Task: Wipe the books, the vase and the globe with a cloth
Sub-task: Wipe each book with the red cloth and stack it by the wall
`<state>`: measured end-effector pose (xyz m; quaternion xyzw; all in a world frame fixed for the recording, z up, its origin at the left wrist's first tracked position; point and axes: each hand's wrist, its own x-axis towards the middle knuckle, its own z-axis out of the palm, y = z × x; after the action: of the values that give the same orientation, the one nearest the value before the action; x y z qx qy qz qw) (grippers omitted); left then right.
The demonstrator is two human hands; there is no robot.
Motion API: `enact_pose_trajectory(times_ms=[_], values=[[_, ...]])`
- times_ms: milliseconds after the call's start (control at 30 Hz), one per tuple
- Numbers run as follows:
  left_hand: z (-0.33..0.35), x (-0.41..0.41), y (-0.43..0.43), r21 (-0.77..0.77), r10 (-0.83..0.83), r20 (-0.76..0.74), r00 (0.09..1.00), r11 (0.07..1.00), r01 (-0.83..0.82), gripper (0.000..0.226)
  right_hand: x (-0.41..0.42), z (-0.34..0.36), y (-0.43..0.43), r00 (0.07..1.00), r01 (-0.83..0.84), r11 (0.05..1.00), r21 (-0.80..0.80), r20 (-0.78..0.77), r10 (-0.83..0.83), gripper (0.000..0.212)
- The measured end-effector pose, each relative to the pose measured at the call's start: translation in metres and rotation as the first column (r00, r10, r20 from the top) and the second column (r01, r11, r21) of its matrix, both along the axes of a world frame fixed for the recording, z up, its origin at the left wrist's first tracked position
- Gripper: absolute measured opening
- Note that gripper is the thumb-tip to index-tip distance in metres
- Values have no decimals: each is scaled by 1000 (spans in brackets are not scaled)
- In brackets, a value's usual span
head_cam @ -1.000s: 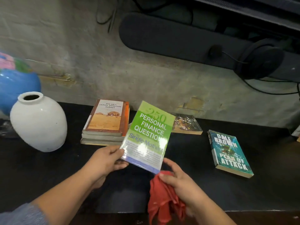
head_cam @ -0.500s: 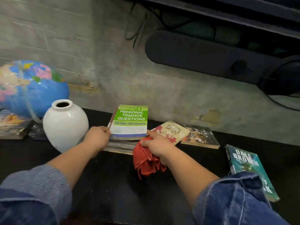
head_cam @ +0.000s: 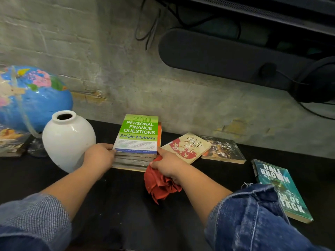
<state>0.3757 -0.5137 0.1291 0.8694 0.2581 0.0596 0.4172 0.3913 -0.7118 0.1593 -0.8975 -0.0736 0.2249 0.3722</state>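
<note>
A green finance book [head_cam: 138, 134] lies on top of a stack of books [head_cam: 133, 160] on the black table. My left hand [head_cam: 98, 157] grips the near left corner of the stack. My right hand [head_cam: 167, 165] holds a bunched red cloth [head_cam: 159, 185] and its forefinger touches the stack's near right corner. A white vase [head_cam: 67, 140] stands left of the stack, and a blue globe [head_cam: 34, 96] stands behind the vase. A beige book [head_cam: 186, 147], a dark-covered book [head_cam: 223, 149] and a teal book [head_cam: 282, 189] lie flat to the right.
More books [head_cam: 10, 142] lie under the globe at the far left. A dark soundbar [head_cam: 226, 57] with cables hangs on the rough wall [head_cam: 108, 60] behind the black table [head_cam: 126, 205].
The green book went from tilted in my left hand in front of me to lying flat on the stack. Both hands reached forward to the stack's near corners, the right one still holding the cloth.
</note>
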Motion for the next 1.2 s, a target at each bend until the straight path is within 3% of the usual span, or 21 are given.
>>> enact_pose_trajectory(times_ms=[133,300,633,733,800,900,967,1033,1200], values=[[5,-2,1,144,-42,-64,997,988,51,27,2,-2,0,1000,-13,1000,-22,1,13,60],[5,1,6,218,-85,-120,989,970,110,29,4,-2,-2,1000,-9,1000,-26,-19,9,60],[5,2,7,187,-108,-129,986,974,131,32,4,-4,-3,999,-29,999,-24,-37,28,62],[1,3,9,164,-105,-140,985,978,127,36,2,-5,-7,999,3,999,46,-44,-1,61],[-3,-1,7,163,-99,-93,991,980,113,44,-3,-8,-14,996,72,990,125,-65,-65,57],[0,-19,-9,287,-128,174,976,955,74,48,-12,-16,-38,966,242,952,186,-138,-219,53],[6,-33,-27,346,-247,314,917,929,132,41,-16,-21,-64,926,360,911,200,-196,-323,52],[10,-45,-46,337,-380,365,850,905,260,32,-19,-24,-95,890,440,872,217,-234,-391,45],[8,-41,-107,175,-591,273,760,807,565,28,-28,-15,-182,820,565,765,309,-310,-481,21]])
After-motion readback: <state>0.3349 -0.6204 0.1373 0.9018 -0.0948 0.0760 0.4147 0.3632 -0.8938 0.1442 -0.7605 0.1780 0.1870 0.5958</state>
